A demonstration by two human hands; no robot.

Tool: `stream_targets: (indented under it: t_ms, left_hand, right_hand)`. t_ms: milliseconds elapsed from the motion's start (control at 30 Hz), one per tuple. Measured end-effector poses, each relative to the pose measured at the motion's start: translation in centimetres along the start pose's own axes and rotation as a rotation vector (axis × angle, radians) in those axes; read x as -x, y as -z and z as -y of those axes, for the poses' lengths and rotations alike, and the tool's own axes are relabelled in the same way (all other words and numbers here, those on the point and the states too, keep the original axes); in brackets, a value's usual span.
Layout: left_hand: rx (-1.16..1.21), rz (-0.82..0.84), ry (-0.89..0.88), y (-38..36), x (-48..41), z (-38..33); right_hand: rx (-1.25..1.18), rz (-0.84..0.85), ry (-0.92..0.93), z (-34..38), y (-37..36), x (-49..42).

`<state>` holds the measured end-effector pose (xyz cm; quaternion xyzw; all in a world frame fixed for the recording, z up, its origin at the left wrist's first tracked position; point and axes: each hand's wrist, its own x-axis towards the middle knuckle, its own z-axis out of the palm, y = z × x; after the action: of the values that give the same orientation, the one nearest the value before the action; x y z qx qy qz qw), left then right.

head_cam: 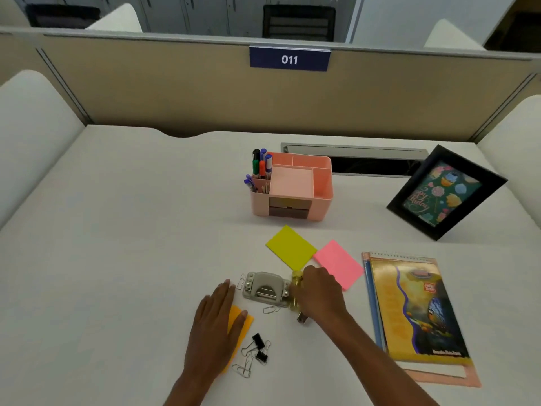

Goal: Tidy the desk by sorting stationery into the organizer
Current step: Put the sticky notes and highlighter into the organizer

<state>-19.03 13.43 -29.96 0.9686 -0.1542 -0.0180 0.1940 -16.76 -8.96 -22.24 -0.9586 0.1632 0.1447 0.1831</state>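
Observation:
A pink organizer (322,189) stands mid-desk with markers and pens (260,168) in its left compartments. My right hand (319,291) is closed around a translucent yellow stapler (296,291) lying right of a grey hole punch (263,288). Flat on an orange sticky pad (241,323) rests my left hand (216,326), fingers spread. Yellow (289,247) and pink (339,263) sticky pads lie between the punch and the organizer. Black binder clips (259,348) and several paper clips (246,367) sit near the front.
A stack of notebooks (415,312) lies at the right. A black picture frame (445,191) leans at the back right. A cable slot (366,159) runs behind the organizer, and a partition wall (175,92) closes off the back.

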Motion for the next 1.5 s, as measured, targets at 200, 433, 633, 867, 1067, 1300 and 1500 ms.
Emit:
stream_targets:
  t_ms: [200,433,633,867,1067,1300,1500]
  left_hand:
    - [-0.050,0.068,-0.014,-0.6,0.3,0.6]
    - [-0.031,0.040,-0.014,-0.9,0.0,0.7]
    - [-0.010,0.004,-0.029,-1.7,-0.3,1.4]
    - [0.055,-0.133,-0.027,-1.5,-1.2,0.9]
    - [0.099,-0.178,-0.082,-3.0,-1.3,1.3]
    - [0.059,-0.215,-0.081,-3.4,-1.2,1.3]
    - [0.058,-0.177,-0.063,-3.1,-1.2,1.1]
  right_hand:
    - [-0.048,0.013,-0.060,0.2,-1.1,0.3]
    - [-0.207,-0.069,-0.125,-0.8,-0.2,-0.3]
    - [-0.315,-0.029,-0.047,-1.9,0.3,-1.7]
    - [-0.439,-0.168,0.302,-1.6,6.7,-5.6]
    - [-0.093,-0.319,0.422,1.1,12.7,-13.8]
    - [0.031,-0.310,0.401,3.4,13.1,-18.9]
    - [0.141,-0.303,0.430,3.5,12.7,-20.6]
